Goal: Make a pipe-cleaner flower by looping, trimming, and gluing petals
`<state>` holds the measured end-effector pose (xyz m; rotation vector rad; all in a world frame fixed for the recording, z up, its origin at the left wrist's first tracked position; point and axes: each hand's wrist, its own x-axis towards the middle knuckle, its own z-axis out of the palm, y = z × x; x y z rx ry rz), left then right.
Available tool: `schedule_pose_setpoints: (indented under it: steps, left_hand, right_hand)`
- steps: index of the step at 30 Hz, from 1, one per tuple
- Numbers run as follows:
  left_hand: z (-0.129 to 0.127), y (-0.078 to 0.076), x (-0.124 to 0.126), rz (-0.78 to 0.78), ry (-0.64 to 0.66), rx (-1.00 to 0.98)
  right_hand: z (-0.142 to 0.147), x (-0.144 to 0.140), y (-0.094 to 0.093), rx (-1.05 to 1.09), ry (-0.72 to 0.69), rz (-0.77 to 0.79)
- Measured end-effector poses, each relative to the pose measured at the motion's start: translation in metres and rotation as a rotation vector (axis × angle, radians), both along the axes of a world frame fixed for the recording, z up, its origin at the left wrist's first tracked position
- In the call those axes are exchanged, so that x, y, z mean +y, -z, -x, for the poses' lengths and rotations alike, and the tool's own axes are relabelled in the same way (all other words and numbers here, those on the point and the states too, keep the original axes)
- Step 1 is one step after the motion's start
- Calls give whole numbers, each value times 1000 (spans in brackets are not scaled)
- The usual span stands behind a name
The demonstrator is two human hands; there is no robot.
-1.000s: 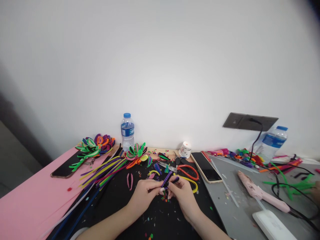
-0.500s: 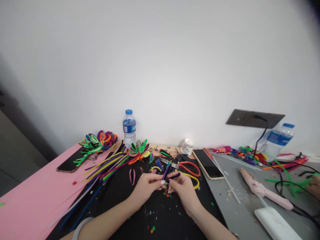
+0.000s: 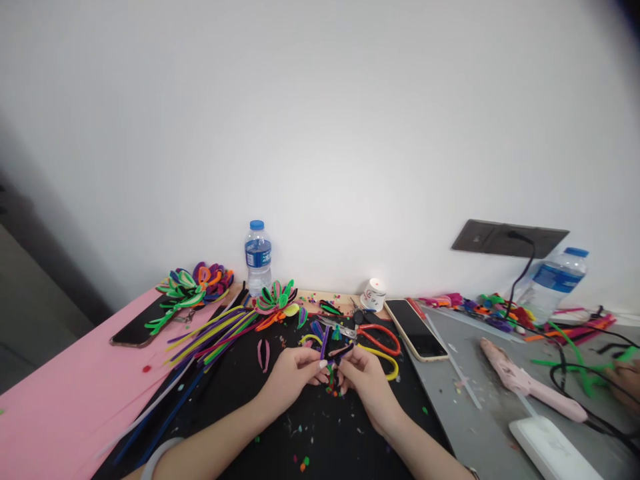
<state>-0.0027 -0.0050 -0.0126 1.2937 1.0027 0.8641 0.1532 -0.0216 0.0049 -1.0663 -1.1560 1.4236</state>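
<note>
Over the black mat (image 3: 260, 427), my left hand (image 3: 293, 375) pinches a purple pipe cleaner (image 3: 325, 343) that sticks up from its fingertips. Close beside it, my right hand (image 3: 369, 381) is closed on a bent dark pipe cleaner (image 3: 342, 351) with a pinkish edge. The fingertips of both hands almost meet, and whether the two pieces are joined there I cannot tell. Just beyond the hands lie scissors (image 3: 379, 339) with orange handles and a yellow pipe cleaner loop (image 3: 393, 364). A pink and dark loop (image 3: 263, 355) rests left of my left hand.
Pipe-cleaner flowers (image 3: 276, 297) and loose stems (image 3: 215, 337) lie at left, before a water bottle (image 3: 258, 257). A paper cup (image 3: 373, 295) and phone (image 3: 416, 328) stand right of centre. Further right are a pink glue gun (image 3: 530, 383), cables and another person's hand (image 3: 627, 377).
The purple pipe cleaner has turned more upright and the dark one has shifted between my fingertips. My hands have barely moved; a green piece beyond them is now uncovered.
</note>
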Motion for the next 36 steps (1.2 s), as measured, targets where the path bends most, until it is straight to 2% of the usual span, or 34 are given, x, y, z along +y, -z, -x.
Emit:
schedule_pose_setpoints:
  steps: [5,8,14,20,25,28,31,36]
  left_hand:
    - [-1,-7,-2,-9,32,17]
    - [-1,-7,-3,-21,38,19]
    - [1,3,0,-23,-18,-82]
    - [3,1,0,13,-74,-174]
    - [2,4,1,-31,-46,-171]
    - [1,5,1,-56,-30,-163]
    - [-1,1,-2,-68,-8,-120]
    - [-4,-12,-9,-118,39,-2]
  right_hand:
    - [1,-1,3,-44,17,14]
    - [0,0,5,-44,2,5]
    - [-2,2,1,-81,-14,7]
    - [-1,-1,-3,-110,3,53]
    - [0,-2,-5,128,12,82]
    - [0,-2,-4,215,-51,69]
    - [0,-2,-1,118,-75,13]
    - [0,-1,4,8,-6,-12]
